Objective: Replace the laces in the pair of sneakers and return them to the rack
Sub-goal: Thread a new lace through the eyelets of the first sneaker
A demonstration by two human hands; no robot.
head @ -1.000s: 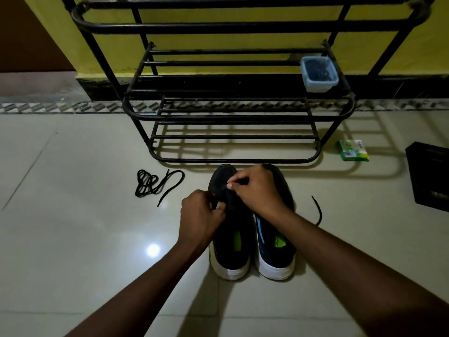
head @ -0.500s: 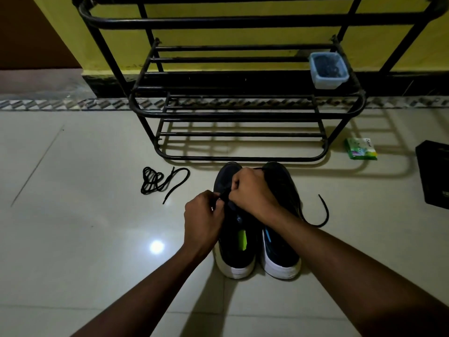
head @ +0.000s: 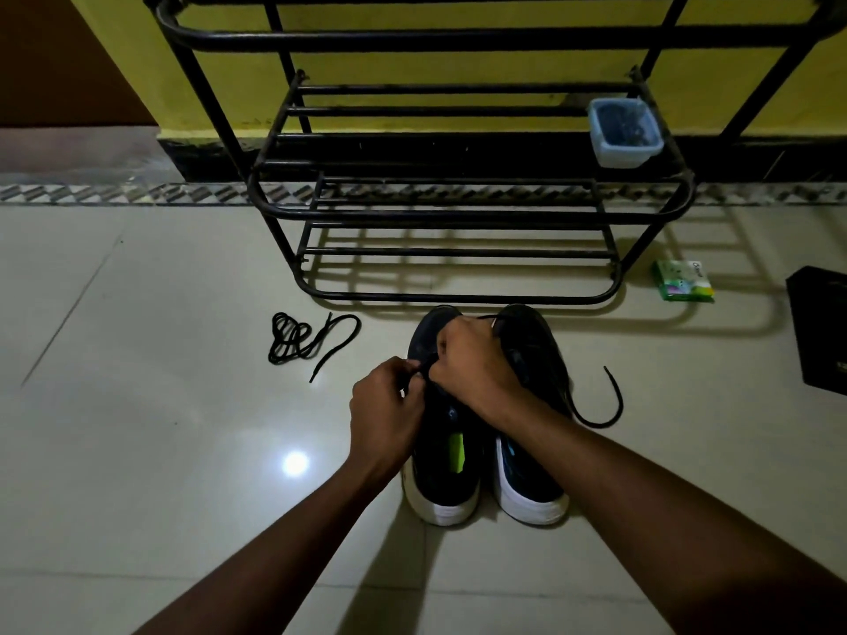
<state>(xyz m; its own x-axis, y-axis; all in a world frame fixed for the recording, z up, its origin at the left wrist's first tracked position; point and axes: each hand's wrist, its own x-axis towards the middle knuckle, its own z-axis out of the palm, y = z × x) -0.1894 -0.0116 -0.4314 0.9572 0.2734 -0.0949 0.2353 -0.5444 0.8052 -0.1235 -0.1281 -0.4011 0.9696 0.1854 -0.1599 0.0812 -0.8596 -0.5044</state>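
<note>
Black sneakers (head: 486,492) sit side by side on the tiled floor (head: 160,451), toes just short of the metal shoe rack (head: 458,213). Both hands are bunched together over the left sneaker (head: 447,478), with the left hand (head: 389,405) and right hand (head: 472,364) each pinching its black lace (head: 424,375). A spare lace (head: 302,341) lies coiled off to the left, and the right sneaker (head: 531,488) has a lace end (head: 614,405) trailing right.

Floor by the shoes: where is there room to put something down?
Bare tile lies left of the loose lace, and between the trailing lace and the black box. It's crowded in the middle: left hand and right hand pinch the left sneaker's lace before the rack.
</note>
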